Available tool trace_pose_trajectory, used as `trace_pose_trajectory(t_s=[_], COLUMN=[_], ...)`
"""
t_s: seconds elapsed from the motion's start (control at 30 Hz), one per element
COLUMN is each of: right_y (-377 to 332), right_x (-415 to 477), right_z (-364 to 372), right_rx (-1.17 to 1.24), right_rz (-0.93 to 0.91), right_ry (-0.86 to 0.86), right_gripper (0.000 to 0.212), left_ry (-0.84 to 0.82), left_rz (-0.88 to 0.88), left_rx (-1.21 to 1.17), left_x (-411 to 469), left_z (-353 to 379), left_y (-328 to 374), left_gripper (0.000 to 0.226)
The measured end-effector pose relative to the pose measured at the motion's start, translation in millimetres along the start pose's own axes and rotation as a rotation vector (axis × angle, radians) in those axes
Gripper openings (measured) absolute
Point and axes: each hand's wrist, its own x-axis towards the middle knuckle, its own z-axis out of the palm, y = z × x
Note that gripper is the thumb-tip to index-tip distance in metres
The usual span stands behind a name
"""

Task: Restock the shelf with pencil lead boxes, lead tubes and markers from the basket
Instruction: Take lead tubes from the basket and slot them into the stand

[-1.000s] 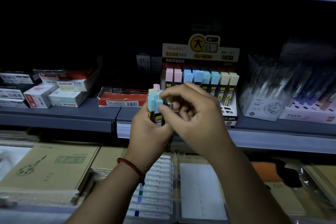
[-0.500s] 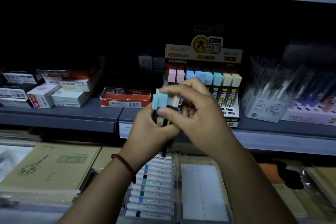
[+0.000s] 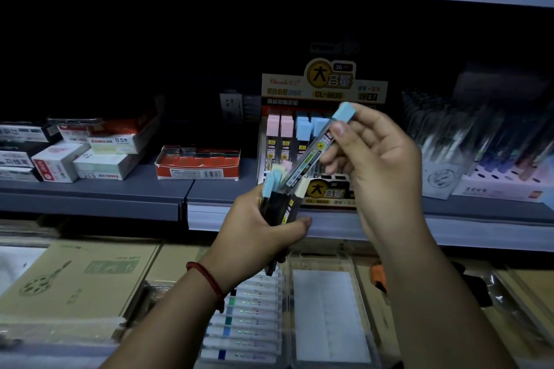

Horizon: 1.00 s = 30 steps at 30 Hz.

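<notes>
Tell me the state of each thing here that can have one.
Blue-capped clear lead tube: tilted, pinched by the right hand.
Bundle of pastel-capped lead tubes: gripped in the left hand.
Yellow-and-black cardboard display box: upright on the grey shelf, holding tubes.
Red cardboard box: open-topped, on the shelf.

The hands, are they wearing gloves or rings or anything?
No gloves. The left hand and the right hand are both bare, and no rings show on the fingers. No sleeves show either, right down to the edge of the picture. The only thing worn is a thin red string bracelet around the left wrist.
</notes>
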Motion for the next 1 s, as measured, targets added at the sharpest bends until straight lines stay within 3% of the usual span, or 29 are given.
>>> trace_pose_trajectory(t_s=[0.17,0.3,0.73,1.0], right_y=[-3,-3,6,5], right_x=[2,3,11,12], right_z=[-23,-39,-41,-43], right_rx=[0.05,-0.095,-0.361,-0.466], right_rz=[-0.048,-0.125,-0.169,-0.185], right_ry=[0.197,0.268,-0.021,-0.078], right_gripper=[0.023,0.021,0.023,0.029], left_ry=[0.001,0.024,0.02,0.001], left_rz=[-0.026,-0.01,-0.003,0.019], left_rx=[-0.041,-0.068,-0.096,-0.079], left_x=[1,2,7,7], left_z=[14,24,27,25], left_y=[2,6,1,-2], left_gripper=[0.021,0.022,0.026,0.025])
